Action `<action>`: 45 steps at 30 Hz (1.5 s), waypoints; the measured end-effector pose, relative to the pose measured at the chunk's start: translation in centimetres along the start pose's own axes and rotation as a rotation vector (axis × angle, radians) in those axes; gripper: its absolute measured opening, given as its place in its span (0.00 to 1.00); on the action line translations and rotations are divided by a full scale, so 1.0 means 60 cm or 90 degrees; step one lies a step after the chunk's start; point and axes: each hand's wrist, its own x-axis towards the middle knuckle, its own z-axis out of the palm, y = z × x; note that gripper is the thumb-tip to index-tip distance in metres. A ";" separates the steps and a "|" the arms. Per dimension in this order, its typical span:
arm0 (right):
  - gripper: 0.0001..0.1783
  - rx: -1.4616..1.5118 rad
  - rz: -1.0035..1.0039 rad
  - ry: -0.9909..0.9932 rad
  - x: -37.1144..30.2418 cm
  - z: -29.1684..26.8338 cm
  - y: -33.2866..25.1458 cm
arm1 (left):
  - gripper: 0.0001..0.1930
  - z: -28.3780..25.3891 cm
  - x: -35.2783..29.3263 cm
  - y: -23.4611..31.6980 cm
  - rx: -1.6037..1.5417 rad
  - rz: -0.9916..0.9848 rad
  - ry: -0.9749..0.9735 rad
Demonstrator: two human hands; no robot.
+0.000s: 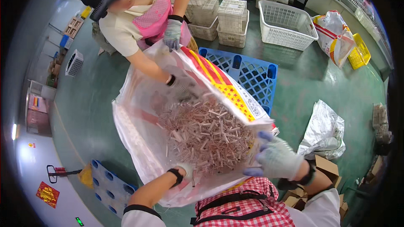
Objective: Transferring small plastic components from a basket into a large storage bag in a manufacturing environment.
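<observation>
A large white woven sack (pixel 134 138) with red and yellow printing gapes in front of me. Inside lies a heap of small, clear-to-pinkish tube-like pieces (pixel 210 138). My left hand (pixel 186 170), in a pale glove, reaches over the near rim to the heap's edge; its fingers are mostly hidden. My right hand (pixel 277 155), gloved with bluish fingertips, is beside the sack's right rim, thumb and fingers apart, slightly blurred. Across from me, a co-worker's gloved hand (pixel 172 33) is at the far rim, and that person's other gloved hand (pixel 183 88) is blurred inside the sack.
A blue plastic pallet (pixel 252 69) lies beyond the sack. White crates (pixel 288 23) stand at the back. A yellow basket (pixel 359 52) and another sack (pixel 334 38) are at far right. A silvery sack (pixel 324 130) and cardboard boxes (pixel 326 168) lie to my right.
</observation>
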 end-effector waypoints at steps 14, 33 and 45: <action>0.05 0.011 0.070 0.255 -0.044 0.001 0.012 | 0.16 0.040 -0.073 -0.012 -0.019 -0.034 -0.068; 0.09 -0.211 0.164 0.410 -0.008 0.114 -0.051 | 0.23 -0.152 -0.002 -0.117 0.065 0.245 0.294; 0.31 -0.027 0.271 0.567 -0.107 0.215 -0.181 | 0.20 -0.243 -0.274 -0.020 -0.035 0.121 0.612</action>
